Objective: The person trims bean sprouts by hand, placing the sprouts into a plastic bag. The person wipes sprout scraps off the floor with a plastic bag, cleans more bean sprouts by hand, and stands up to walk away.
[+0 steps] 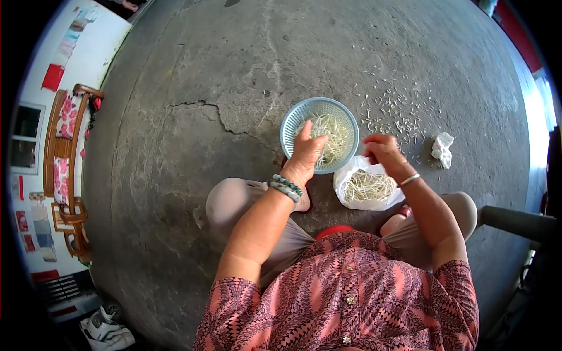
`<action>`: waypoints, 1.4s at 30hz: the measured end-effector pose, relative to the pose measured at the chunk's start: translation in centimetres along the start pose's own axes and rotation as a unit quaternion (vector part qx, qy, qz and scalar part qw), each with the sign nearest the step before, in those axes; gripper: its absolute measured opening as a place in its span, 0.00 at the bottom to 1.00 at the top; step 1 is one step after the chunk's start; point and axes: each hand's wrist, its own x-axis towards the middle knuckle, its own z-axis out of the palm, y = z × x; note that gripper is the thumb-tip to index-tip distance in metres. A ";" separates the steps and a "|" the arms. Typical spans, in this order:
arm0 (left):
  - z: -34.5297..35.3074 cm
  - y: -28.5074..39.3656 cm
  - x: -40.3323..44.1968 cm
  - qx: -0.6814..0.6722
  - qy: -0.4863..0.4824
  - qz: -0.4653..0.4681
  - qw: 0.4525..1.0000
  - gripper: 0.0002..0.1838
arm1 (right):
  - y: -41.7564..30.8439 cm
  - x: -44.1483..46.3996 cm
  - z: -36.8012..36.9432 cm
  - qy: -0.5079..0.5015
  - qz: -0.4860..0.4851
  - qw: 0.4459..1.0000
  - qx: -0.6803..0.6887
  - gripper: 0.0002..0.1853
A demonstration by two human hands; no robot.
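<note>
A light blue plastic colander (pixel 286 130) stands on the floor in front of me, with pale bean sprouts (pixel 333 137) inside. My left hand (pixel 305 153) is over its near left part, with sprouts showing between thumb and forefinger; the other fingers are curled mostly out of sight. Right of the colander, a white plastic bag (pixel 377 204) lies open with more bean sprouts (pixel 369 186) in it. My right hand (pixel 383 151) hovers by the bag's far edge with fingers bent together. Whatever is at its fingertips is too small to make out.
Small whitish bits (pixel 404 111) are scattered over the concrete floor (pixel 193 70) beyond the bag. A crumpled white plastic bag (pixel 442 150) lies to the right. My knees flank the work area. A wooden bench (pixel 73 140) with floral cushions stands at far left.
</note>
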 end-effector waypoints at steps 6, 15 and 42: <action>0.2 -1.9 1.7 0.214 0.031 0.036 0.976 0.43 | 6.4 3.4 -12.9 0.365 -0.310 0.678 -0.557 0.18; 0.3 -2.7 2.2 0.282 0.008 0.087 0.955 0.27 | 9.4 -0.3 -14.2 0.228 0.036 0.753 -0.616 0.13; 3.7 -9.5 -0.9 0.719 -0.188 -0.038 0.668 0.20 | 10.3 -7.4 -9.7 0.091 -0.001 0.884 -0.458 0.15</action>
